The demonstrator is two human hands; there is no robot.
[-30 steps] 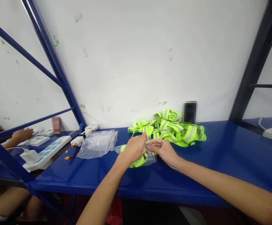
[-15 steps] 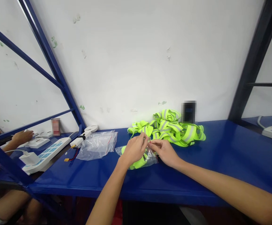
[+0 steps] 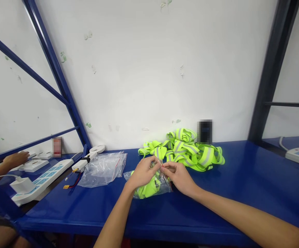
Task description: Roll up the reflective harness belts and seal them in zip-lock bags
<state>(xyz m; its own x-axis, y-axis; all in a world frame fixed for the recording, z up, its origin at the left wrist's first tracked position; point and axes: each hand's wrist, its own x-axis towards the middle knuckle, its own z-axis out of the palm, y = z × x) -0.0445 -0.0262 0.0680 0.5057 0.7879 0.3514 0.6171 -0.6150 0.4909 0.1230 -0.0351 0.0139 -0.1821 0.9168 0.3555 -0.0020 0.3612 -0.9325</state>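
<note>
A clear zip bag (image 3: 167, 186) with a folded neon-yellow reflective strap (image 3: 149, 188) inside lies on the blue table. My left hand (image 3: 144, 171) pinches the bag's red-lined opening edge from the left. My right hand (image 3: 179, 176) pinches the same edge from the right, fingertips close to the left ones. Behind my hands is a tangled pile of neon-yellow straps with grey reflective stripes (image 3: 184, 148). To the left rests a stack of flat clear zip bags (image 3: 101, 168).
A white battery pack with wires (image 3: 80, 165) and a small white fan (image 3: 97, 149) lie left of the bags. Power strips (image 3: 44, 179) stand farther left, near another person's hand (image 3: 16, 159). A blurred dark object (image 3: 205, 132) leans on the wall. Blue posts (image 3: 69, 93) frame the table.
The view has tilted up slightly, so everything sits lower in the picture. Both hands stay at the bag's edge, and more of the yellow strap inside shows beneath my left hand.
</note>
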